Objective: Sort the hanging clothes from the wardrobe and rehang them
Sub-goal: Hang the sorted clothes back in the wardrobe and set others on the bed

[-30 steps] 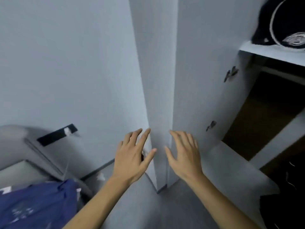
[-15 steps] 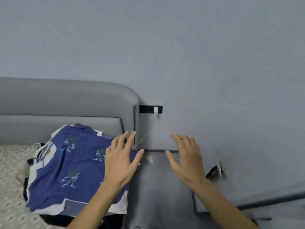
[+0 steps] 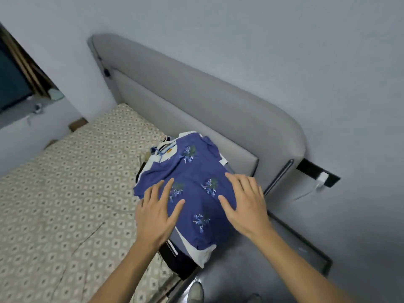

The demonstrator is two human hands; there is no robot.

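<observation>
A pile of clothes lies at the head of the bed, topped by a blue shirt with small flower prints (image 3: 194, 171). White and dark garments (image 3: 183, 256) stick out beneath it, and hanger hooks (image 3: 162, 142) show at its far end. My left hand (image 3: 156, 212) hovers over the shirt's left edge with fingers spread and straight. My right hand (image 3: 246, 203) hovers over the shirt's right side, also spread flat. Neither hand holds anything. The wardrobe is out of view.
The bed has a patterned beige cover (image 3: 65, 189) and a grey padded headboard (image 3: 196, 92). A black wall socket strip with a white plug (image 3: 318, 174) sits right of the headboard. A window (image 3: 13, 84) is at the far left. Grey floor (image 3: 251, 270) runs beside the bed.
The view has swung from the wardrobe door round to the bed. Both hands, still spread, now hover over the blue shirt on the pile.
</observation>
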